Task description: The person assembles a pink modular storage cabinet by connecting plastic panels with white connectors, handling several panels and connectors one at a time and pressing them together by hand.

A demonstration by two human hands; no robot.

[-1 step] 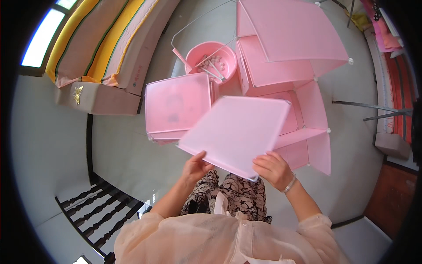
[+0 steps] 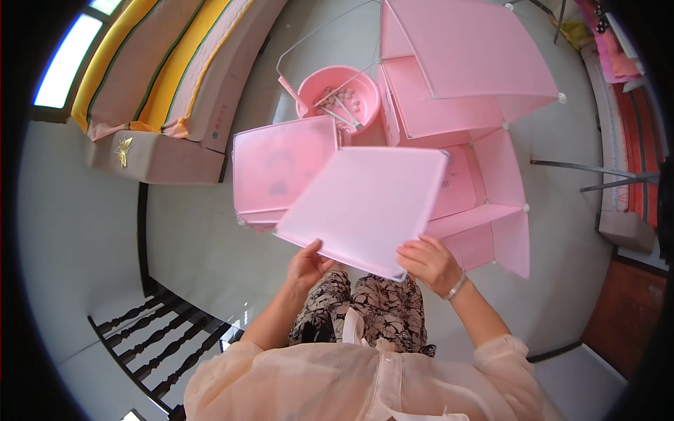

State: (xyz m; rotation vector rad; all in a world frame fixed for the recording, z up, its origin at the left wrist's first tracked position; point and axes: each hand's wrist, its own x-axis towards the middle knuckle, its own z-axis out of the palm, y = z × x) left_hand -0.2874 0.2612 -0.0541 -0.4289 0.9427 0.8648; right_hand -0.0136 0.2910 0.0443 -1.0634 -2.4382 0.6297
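Note:
A flat pink square panel (image 2: 365, 207) with a thin raised rim is held tilted in front of my legs. My left hand (image 2: 307, 266) grips its near edge toward the left, thumb on top. At the near right corner, my right hand (image 2: 430, 264) holds the panel with its fingers lying over the edge. The panel's far left part overlaps a stack of similar pink panels (image 2: 281, 168) on the floor. To the right stands a partly built pink cube shelf (image 2: 477, 52) with white round connectors at its corners. The panel hides part of its lower compartments.
Behind the stack sits a pink bucket (image 2: 372, 95) with several small round connectors (image 2: 339, 98) and rods inside. A sofa (image 2: 175, 156) with a striped cover stands at the left. Dark balusters (image 2: 161, 337) are at the lower left, metal legs (image 2: 597, 168) at the right.
The held panel has moved slightly left, and its far right corner has swung left, uncovering more of the shelf's inside. Both hands keep their hold and have shifted a little left.

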